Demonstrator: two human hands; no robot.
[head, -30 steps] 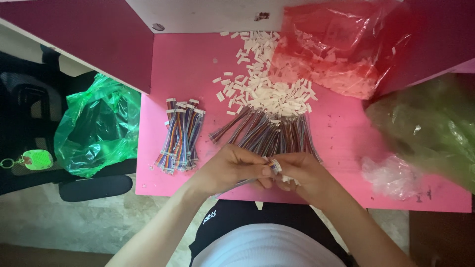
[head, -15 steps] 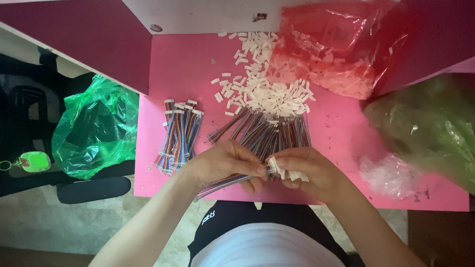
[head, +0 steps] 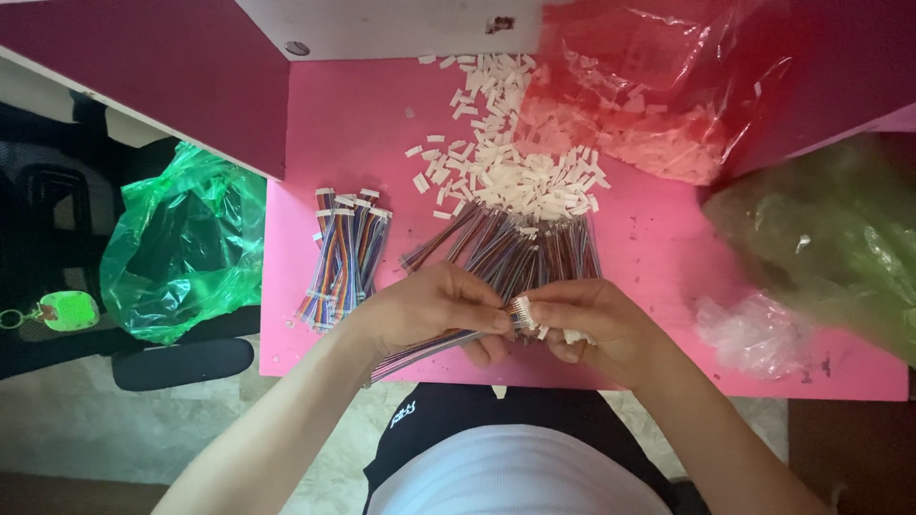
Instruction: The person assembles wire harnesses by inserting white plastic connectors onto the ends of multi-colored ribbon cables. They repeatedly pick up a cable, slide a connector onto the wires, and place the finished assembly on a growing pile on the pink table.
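Note:
My left hand (head: pixel 429 307) grips a multicoloured ribbon cable (head: pixel 420 347) that trails down-left past the edge of the pink table (head: pixel 658 248). My right hand (head: pixel 592 319) pinches a small white plastic connector (head: pixel 521 311) at the cable's end, with a few more white connectors tucked under its fingers. Both hands meet near the table's front edge. Just behind them lies a fan of loose ribbon cables (head: pixel 520 246). Farther back is a heap of white connectors (head: pixel 501 157).
A neat stack of cables with connectors fitted (head: pixel 342 256) lies at the table's left. A red-tinted clear bag of connectors (head: pixel 658 95) sits at the back right, a green bag (head: pixel 830 238) at the right, crumpled clear plastic (head: pixel 754 329) near it. Another green bag (head: pixel 181 248) hangs left of the table.
The hands have shifted slightly and the cable now trails out down-left from my left hand; the connector sits at the cable's tip between both hands.

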